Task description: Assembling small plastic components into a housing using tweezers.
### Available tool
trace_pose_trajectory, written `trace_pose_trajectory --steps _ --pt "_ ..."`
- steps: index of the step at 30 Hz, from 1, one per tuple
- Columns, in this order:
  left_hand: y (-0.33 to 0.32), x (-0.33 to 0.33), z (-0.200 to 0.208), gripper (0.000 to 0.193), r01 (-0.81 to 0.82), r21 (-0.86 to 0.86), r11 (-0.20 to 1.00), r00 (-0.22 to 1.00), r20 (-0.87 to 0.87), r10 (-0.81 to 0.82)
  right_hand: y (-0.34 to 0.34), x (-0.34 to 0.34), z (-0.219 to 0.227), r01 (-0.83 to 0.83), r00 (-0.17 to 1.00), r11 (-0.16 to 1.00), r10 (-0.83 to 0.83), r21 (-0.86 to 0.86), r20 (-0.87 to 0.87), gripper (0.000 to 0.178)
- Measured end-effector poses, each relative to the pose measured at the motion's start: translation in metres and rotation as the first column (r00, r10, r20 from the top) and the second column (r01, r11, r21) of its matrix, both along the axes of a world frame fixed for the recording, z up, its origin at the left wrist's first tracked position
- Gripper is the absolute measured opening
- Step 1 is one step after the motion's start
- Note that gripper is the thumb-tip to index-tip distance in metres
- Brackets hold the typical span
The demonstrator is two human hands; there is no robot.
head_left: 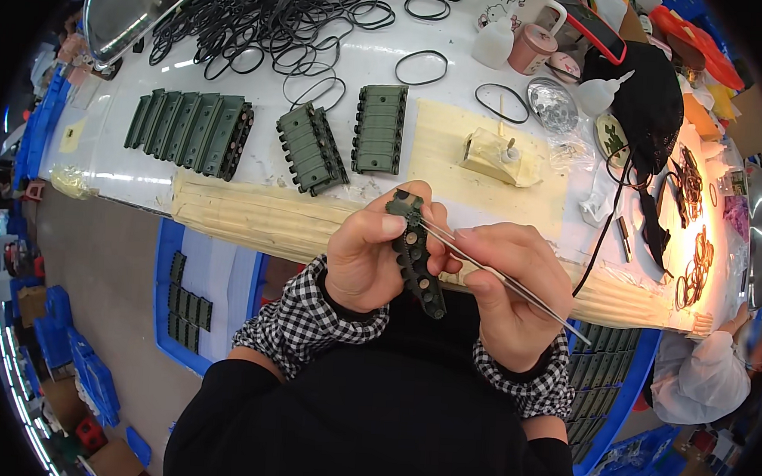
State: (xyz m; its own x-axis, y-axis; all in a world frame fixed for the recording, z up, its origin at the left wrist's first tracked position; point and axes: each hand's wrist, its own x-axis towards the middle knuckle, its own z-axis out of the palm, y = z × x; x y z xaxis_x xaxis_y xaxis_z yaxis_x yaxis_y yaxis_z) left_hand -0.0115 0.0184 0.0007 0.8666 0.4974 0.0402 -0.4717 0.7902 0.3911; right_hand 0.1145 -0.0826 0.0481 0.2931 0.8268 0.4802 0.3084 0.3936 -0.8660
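My left hand (364,259) grips a narrow dark green plastic piece (413,261) with a toothed edge and round discs along its side. It is held tilted in front of the table's edge. Metal tweezers (537,304) are pinched in my right hand (529,285), their tips touching or very near the upper end of the piece. Beyond my hands, green ribbed pieces of similar make lie on the white table: a wide one (193,132), a tilted one (311,148) and an upright one (380,128).
Black rubber bands (263,16) are heaped at the back. A taped block (499,160) stands right of centre, with squeeze bottles (493,44) and a mug behind. Blue trays (163,313) with green pieces sit below the table edge. Another person (701,380) is at the right.
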Motion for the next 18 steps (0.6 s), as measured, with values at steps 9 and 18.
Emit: trace_pose_trajectory --steps 9,18 --pt "0.0003 -0.0018 -0.0005 0.027 0.008 0.007 1.000 1.000 0.014 -0.008 0.0006 0.0004 -0.0058 -0.006 1.000 1.000 0.006 0.021 0.009 0.021" --pt "-0.0007 -0.0032 -0.0058 0.022 -0.003 -0.005 1.000 0.997 0.072 0.004 0.0022 -0.0045 -0.0064 -0.007 1.000 0.999 0.007 0.045 -0.006 0.017"
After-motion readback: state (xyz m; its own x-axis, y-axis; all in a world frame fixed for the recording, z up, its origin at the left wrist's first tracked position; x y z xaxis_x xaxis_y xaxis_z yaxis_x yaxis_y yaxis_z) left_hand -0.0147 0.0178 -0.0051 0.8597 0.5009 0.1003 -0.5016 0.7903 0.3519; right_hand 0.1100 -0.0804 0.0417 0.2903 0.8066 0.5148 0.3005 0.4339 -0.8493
